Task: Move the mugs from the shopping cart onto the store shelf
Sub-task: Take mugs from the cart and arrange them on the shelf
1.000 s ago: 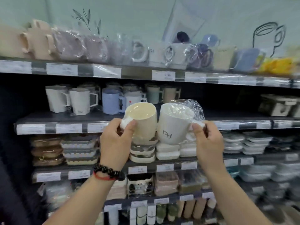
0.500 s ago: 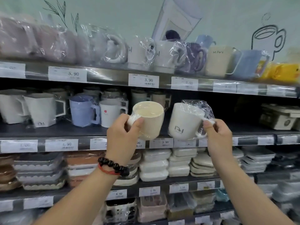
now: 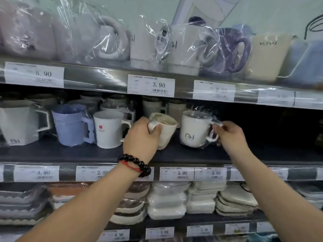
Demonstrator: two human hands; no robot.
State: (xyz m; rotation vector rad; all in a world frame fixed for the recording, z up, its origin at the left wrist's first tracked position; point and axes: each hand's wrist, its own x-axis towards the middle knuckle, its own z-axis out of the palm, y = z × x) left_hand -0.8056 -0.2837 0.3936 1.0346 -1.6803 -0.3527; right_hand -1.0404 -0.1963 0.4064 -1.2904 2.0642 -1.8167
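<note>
My left hand [image 3: 140, 137] grips the handle of a cream mug [image 3: 165, 130], which is tilted right and low over the dark middle shelf [image 3: 174, 155]. My right hand [image 3: 229, 134] pinches the handle of a white mug [image 3: 194, 129] wrapped in clear plastic, with a logo on its side. This mug stands upright on or just above the shelf board, right of the cream one. The shopping cart is out of view.
A white mug with a red logo [image 3: 109, 131], a blue mug [image 3: 70, 124] and a white angular mug [image 3: 19, 123] stand left of my left hand. More mugs sit behind. The upper shelf [image 3: 104, 79] holds wrapped mugs; stacked dishes [image 3: 167, 201] lie below. Dark open shelf space [image 3: 271, 137] lies right.
Both hands have carried their mugs forward and down into the middle shelf. The view has moved closer to the shelves.
</note>
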